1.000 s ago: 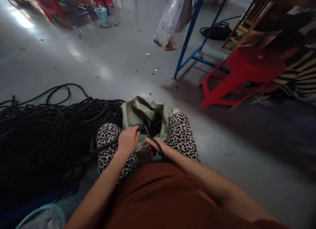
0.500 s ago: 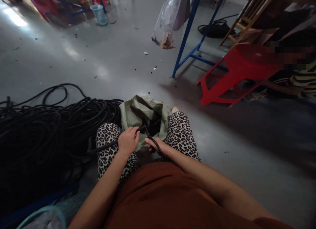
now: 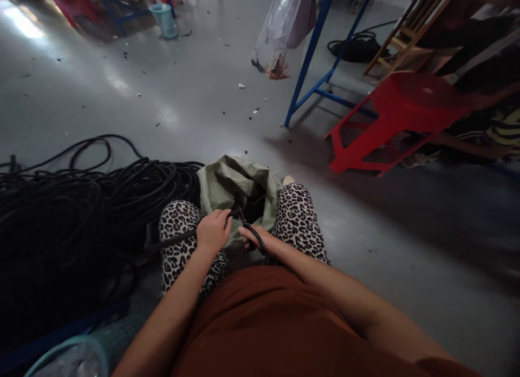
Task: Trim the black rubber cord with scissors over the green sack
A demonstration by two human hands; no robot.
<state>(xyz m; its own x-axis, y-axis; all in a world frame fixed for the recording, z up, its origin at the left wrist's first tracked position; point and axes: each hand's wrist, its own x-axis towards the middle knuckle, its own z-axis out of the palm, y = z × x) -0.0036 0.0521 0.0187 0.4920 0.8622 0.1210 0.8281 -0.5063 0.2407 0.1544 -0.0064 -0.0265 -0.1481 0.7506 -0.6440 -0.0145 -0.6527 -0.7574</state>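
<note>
1. While the left hand (image 3: pixel 212 232) grips the cable (image 3: pixel 174 238) just before the sack (image 3: pixel 231 182), the right hand (image 3: pixel 255 240) is closed on the scissors (image 3: pixel 248 228).
2. Blades sit near the left fingers; a slip could nick them.
3. Slack from the coil (image 3: pixel 81 203) beside the sack may snag and tug the cable loose.

Right hand (image 3: pixel 255 239) fingers hidden underneath
</note>
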